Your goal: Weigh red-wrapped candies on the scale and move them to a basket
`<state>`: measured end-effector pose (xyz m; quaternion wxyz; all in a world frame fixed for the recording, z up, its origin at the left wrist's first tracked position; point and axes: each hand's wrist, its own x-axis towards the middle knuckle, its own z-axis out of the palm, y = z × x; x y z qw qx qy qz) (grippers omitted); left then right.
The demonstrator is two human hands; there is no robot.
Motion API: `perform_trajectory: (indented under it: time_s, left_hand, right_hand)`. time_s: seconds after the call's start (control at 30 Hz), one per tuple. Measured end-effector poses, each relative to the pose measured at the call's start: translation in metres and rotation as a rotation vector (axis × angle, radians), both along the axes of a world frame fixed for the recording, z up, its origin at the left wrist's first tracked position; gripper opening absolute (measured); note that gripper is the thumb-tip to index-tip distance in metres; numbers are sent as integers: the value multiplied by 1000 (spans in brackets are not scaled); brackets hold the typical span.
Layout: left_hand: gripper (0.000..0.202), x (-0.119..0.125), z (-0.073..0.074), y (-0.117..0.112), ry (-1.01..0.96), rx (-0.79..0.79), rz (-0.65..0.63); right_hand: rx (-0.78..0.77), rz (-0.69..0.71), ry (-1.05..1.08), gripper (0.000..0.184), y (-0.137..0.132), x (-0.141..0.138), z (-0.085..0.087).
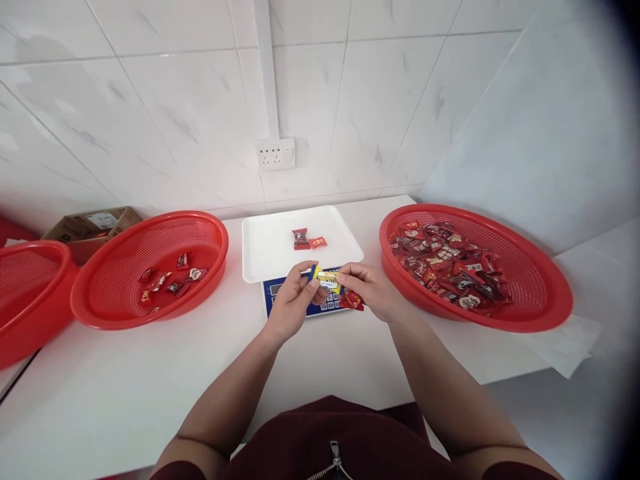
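Observation:
Between the fingers of my left hand [294, 298] is a yellow, white and blue wrapped candy [329, 279]. My right hand [370, 288] pinches near the same candy's right end, and a red wrapped candy [352, 301] hangs beneath its curled fingers. Both hands are closed, above the front panel of a blue digital scale [316, 309]. A white tray [265, 250] rests on the scale. On the tray lie a dark red wrapped candy [301, 239] and a smaller bright red one [317, 243].
A red mesh basket [543, 293] on the right holds a heap of wrapped candies. The left red basket [110, 287] has several in it. Another red basket [30, 293] and a cardboard box [75, 229] stand farther left. A tiled wall with a socket [276, 155] is behind.

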<state>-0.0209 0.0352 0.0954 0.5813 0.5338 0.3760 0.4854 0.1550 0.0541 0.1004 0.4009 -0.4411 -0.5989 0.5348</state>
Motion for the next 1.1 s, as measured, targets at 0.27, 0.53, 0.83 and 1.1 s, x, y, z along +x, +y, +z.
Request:
perform_trajectory:
  time_s: [0.27, 0.53, 0.83, 1.1]
  left_hand:
    - [48, -1, 3, -2, 68, 59, 28]
    - [49, -3, 1, -3, 103, 92, 22]
    - [41, -4, 5, -3, 124, 71, 0]
    - [32, -5, 3, 1, 125, 63, 21]
  right_hand:
    - [16, -3, -12, 31, 0, -1, 0]
    - [-1, -15, 55, 28, 0, -3, 1]
    - [-31, -16, 86, 27, 2, -3, -2]
    - [-53, -10, 78, 30, 3, -4, -3]
